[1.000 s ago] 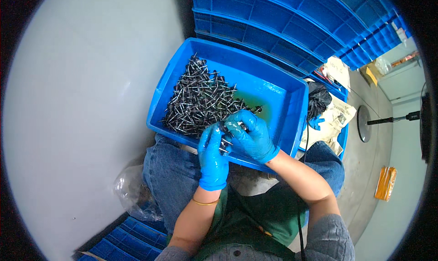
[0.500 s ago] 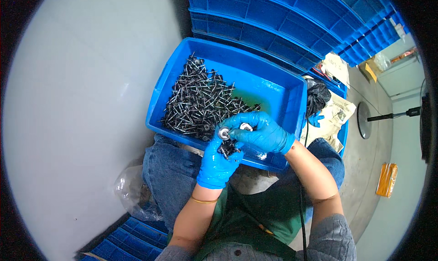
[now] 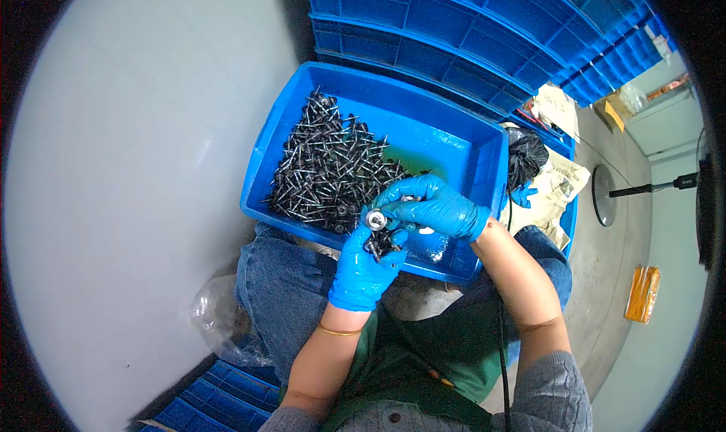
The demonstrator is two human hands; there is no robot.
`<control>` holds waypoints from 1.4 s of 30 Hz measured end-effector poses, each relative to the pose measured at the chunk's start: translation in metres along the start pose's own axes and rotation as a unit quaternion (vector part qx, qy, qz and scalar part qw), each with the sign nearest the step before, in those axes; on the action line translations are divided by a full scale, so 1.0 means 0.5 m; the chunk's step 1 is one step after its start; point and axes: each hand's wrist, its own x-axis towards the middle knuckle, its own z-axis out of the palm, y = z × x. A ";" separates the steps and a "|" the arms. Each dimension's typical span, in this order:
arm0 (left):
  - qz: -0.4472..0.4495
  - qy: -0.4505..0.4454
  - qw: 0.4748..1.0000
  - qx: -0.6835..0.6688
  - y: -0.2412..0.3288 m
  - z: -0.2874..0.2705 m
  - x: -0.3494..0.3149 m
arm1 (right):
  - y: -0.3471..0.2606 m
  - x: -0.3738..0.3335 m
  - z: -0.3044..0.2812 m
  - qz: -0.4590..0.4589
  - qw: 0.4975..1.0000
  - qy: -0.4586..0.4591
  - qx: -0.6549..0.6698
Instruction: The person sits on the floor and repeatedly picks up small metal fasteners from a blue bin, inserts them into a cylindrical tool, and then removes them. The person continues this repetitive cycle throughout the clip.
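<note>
Wet blue gloves cover both my hands, which meet over the near edge of a blue plastic bin [image 3: 484,171]. My left hand [image 3: 359,277] is closed around several small black parts with metal pins [image 3: 380,244]. At its fingertips sits a round silver cup-like piece [image 3: 376,219], its open face turned up. Just to the right, my right hand [image 3: 446,213] has its fingers bent in a pinch close to that piece. A pale round piece [image 3: 411,199] shows partly among the right fingers. Behind the hands, a heap of black parts with metal pins [image 3: 329,160] fills the bin's left side.
Stacked blue crates [image 3: 439,31] rise behind the bin. On the right are a black plastic bag [image 3: 525,160], crumpled paper [image 3: 563,186] and a stand with a round base [image 3: 603,195]. A clear plastic bag [image 3: 219,318] lies by my left leg, and a black cable [image 3: 502,356] hangs down in front.
My right fingers have shifted slightly, now covering more of the pale round piece. The silver cup-like piece in my left hand has moved a little rightward and shows more of its face.
</note>
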 end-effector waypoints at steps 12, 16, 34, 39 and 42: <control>-0.022 -0.067 0.996 -0.053 0.020 -0.007 0.007 | 0.066 0.062 -0.039 -0.016 0.996 0.058 0.065; -0.002 -0.043 0.998 -0.039 0.023 -0.017 0.011 | 0.048 0.066 -0.034 -0.015 0.999 0.015 0.041; 0.037 0.056 0.997 0.036 0.006 -0.016 0.022 | 0.010 0.047 -0.020 0.039 0.998 -0.022 -0.045; 0.010 0.014 1.000 0.001 0.015 -0.012 0.015 | 0.059 0.047 -0.044 0.026 0.999 -0.031 0.028; 0.050 0.021 0.998 0.024 0.015 -0.019 0.011 | 0.081 0.075 -0.062 0.063 0.997 0.021 0.026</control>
